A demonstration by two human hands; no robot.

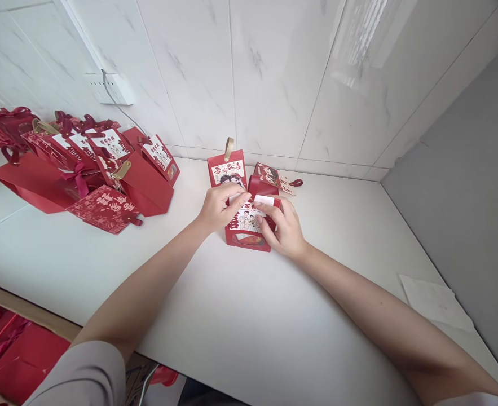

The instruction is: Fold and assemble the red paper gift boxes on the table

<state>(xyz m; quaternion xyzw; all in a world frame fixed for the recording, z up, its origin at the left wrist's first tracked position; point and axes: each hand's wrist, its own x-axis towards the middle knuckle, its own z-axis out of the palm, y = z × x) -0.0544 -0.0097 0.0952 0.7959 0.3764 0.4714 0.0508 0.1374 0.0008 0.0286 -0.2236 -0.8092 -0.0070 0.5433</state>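
Observation:
A small red gift box (249, 241) stands in front of me, its white front panel printed with a cartoon couple and red characters. An oval window low on its face shows something inside. My left hand (220, 210) pinches at the box's top edge; what lies between thumb and finger is too small to make out. On the other side, my right hand (286, 230) grips the upper right part of the box, fingers bent over the top. Just behind rise a red gift box with a gold loop handle (227, 164) and a patterned red box (269, 176) with a dark red loop.
Many red gift boxes (100, 146) crowd the left of the white table (215, 316). A wall socket (110, 89) with a cable is above them. A white paper sheet (435, 301) lies at the right edge. More red bags (24, 344) sit below at lower left.

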